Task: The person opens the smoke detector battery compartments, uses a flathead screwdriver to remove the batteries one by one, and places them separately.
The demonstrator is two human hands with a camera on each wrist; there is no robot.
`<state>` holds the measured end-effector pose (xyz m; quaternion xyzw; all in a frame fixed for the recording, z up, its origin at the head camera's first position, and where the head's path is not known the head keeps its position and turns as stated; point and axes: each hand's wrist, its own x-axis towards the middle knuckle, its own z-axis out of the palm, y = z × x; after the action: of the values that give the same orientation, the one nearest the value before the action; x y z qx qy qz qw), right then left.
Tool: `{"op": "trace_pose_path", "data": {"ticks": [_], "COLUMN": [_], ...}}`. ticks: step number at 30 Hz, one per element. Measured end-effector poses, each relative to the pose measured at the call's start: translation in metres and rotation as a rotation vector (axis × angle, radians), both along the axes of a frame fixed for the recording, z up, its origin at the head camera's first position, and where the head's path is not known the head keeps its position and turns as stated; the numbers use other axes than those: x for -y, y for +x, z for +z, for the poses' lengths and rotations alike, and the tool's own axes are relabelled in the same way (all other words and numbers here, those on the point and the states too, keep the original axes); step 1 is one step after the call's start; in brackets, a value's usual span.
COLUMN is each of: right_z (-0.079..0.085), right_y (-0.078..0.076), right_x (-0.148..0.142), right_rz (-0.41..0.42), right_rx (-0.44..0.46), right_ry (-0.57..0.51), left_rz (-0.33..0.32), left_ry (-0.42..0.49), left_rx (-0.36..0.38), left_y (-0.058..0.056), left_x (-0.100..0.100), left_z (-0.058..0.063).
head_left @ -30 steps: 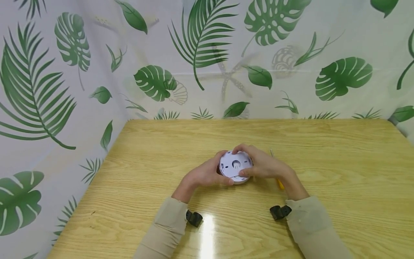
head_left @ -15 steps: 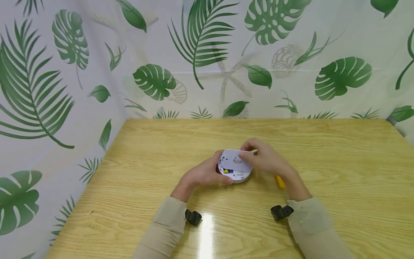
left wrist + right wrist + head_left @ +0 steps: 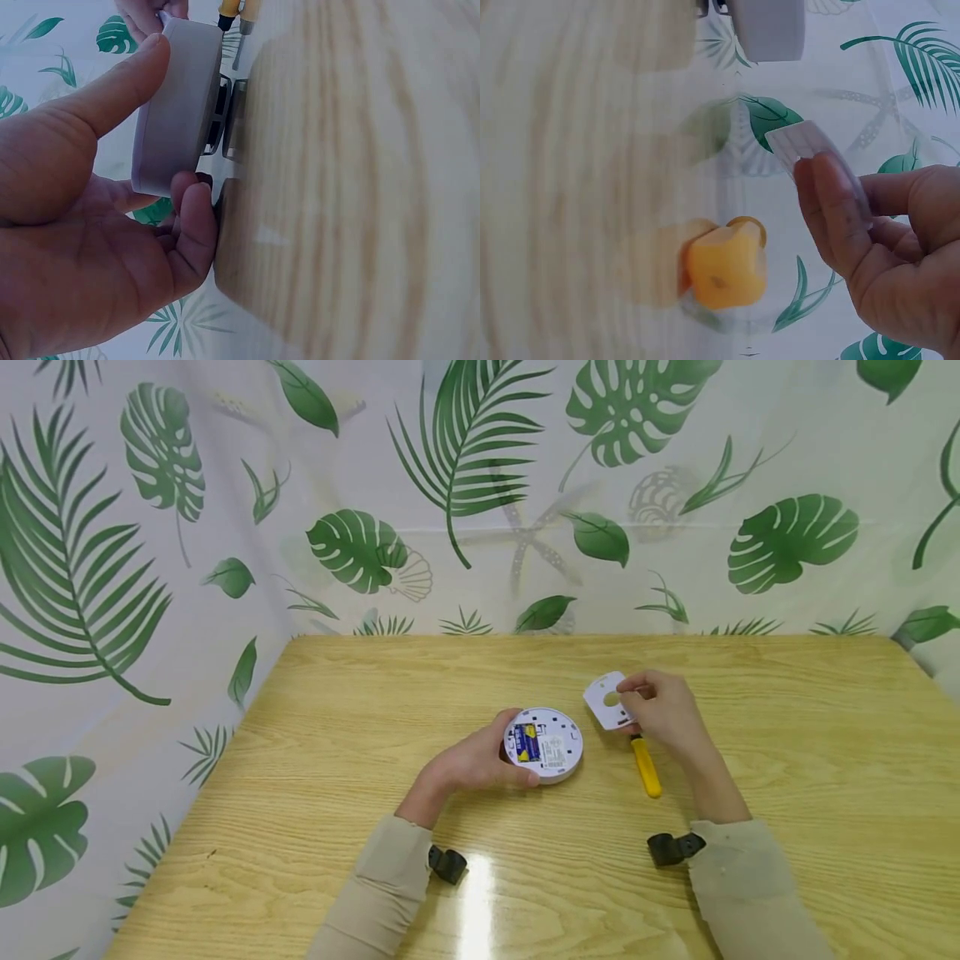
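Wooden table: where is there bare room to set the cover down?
Free: the wooden table left of the left hand, right of the right hand, and behind the round device toward the leafy backdrop. Crowded: between the hands, by the device, held cover and yellow-handled tool.

glossy wood-grain table [image 3: 375, 693], yellow-handled tool [image 3: 647, 768] lying on it

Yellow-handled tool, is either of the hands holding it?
No, the yellow-handled tool lies on the table while the left hand holds a round white device and the right hand pinches a white plate.
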<state>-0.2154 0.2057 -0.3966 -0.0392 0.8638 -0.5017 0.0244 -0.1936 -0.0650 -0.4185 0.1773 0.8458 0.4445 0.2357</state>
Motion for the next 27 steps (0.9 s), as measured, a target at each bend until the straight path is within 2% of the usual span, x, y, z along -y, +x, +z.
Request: {"op": "trace_pose_path", "data": {"ticks": [3, 8, 12, 17, 27], "right_z": [-0.003, -0.005, -0.008, -0.011, -0.005], "right_y": [-0.001, -0.003, -0.004, -0.004, 0.004], "right_x": [0.0, 0.002, 0.003, 0.003, 0.007], "right_rz": [0.021, 0.105, 0.157, 0.179, 0.188], "right_rx": [0.033, 0.086, 0.079, 0.053, 0.106], "right_ry": [0.067, 0.151, 0.253, 0.36, 0.387], "left_rz": [0.007, 0.008, 0.001, 0.001, 0.012], "left_ry": [-0.008, -0.017, -0.016, -0.025, -0.026], "left_rx": [0.006, 0.003, -0.006, -0.011, -0.022], "left_y": [0.001, 0.001, 0.001, 0.002, 0.003], "left_x": [0.0, 0.0, 0.0, -0.002, -0.002], "left_z": [0.001, 0.001, 0.0, 0.001, 0.001]}}
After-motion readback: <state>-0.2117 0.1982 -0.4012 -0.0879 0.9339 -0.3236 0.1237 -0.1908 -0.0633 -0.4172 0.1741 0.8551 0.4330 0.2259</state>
